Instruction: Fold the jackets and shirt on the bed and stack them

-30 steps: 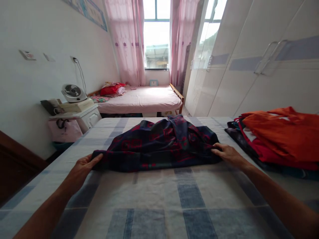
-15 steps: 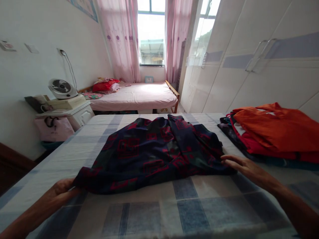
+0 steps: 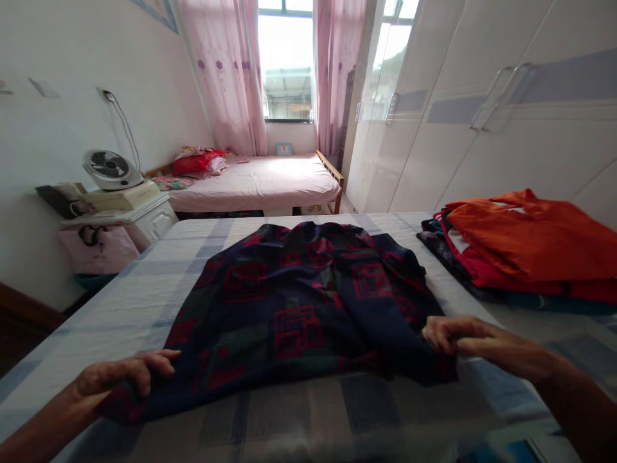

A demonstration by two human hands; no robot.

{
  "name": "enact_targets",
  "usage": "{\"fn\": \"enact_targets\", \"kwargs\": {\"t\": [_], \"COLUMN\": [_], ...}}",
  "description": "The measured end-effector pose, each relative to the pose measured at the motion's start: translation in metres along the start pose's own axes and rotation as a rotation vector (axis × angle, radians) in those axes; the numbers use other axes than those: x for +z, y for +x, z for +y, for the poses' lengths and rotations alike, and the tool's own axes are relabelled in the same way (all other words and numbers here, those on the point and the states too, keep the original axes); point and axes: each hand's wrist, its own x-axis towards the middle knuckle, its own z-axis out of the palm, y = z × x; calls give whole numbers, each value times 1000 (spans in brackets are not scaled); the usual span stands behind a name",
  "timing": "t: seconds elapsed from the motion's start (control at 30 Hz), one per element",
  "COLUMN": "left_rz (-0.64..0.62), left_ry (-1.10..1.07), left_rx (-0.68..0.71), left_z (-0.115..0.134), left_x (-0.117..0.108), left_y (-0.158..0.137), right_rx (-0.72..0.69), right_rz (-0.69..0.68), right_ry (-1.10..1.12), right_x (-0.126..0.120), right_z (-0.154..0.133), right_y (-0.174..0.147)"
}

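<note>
A dark navy garment (image 3: 289, 302) with red square outlines and dark green patches lies spread on the bed, its front edge pulled toward me. At its near left corner my left hand (image 3: 130, 376) is bent over the cloth, gripping it, with the fingertips on top. My right hand (image 3: 453, 334) has its fingers curled around the right edge of the garment. Part of the cloth is hidden beneath both hands.
Folded clothes (image 3: 530, 244), orange on top, are stacked at the right of the checked bedsheet (image 3: 193, 270). Behind are a pink-covered bed (image 3: 270, 180) and a white wardrobe (image 3: 482, 154). A fan (image 3: 110, 168) stands on a cabinet at left, by a pink bag (image 3: 101, 251).
The garment's front edge has come nearer to me and its folds have flattened out. My right hand has closed on the edge. My left hand has shifted over the cloth.
</note>
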Motion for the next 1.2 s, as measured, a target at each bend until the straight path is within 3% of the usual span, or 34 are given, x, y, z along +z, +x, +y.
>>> {"fn": "enact_targets", "kwargs": {"t": [0.07, 0.23, 0.3, 0.37, 0.47, 0.53, 0.63, 0.73, 0.8, 0.9, 1.0, 1.1, 1.2], "left_rz": [-36, 89, 52, -4, 26, 114, 246, 337, 352, 358, 383, 370, 341], "left_ry": [23, 48, 97, 136, 136, 156, 250, 381, 490, 647, 834, 995, 1023], "left_rx": [-16, -47, -76, -97, -107, -112, -118, -18, 103, 284, 395, 321, 217], "left_z": [-4, 22, 35, 41, 30, 18, 15, 37, 60, 85, 85, 62, 42], "left_x": [1, 12, 16, 17, 11, 2, -7, 1, 16, 43, 62, 72, 69], "left_y": [1, -4, -8, -11, -15, -14, -3, 24, 49, 92, 130, 152, 157], "right_rx": [94, 209, 197, 194, 207, 199, 125, 113, 214, 358, 428, 469, 485], "right_rz": [-18, 188, 100, -75, -216, -106, 298, 796, 984, 993, 890, 889, 902], "right_ry": [-14, -63, -110, -97, -81, -120, -267, -504, -672, -793, -825, -862, -880], "right_x": [7, 39, 51, 57, 55, 46, 21, -14, -35, -58, -69, -78, -90], "right_z": [6, 21, 21, 16, 1, -7, -8, 7, 19, 34, 42, 48, 49], "right_y": [-5, 8, 9, 5, -4, -5, 12, 49, 78, 115, 137, 140, 139]}}
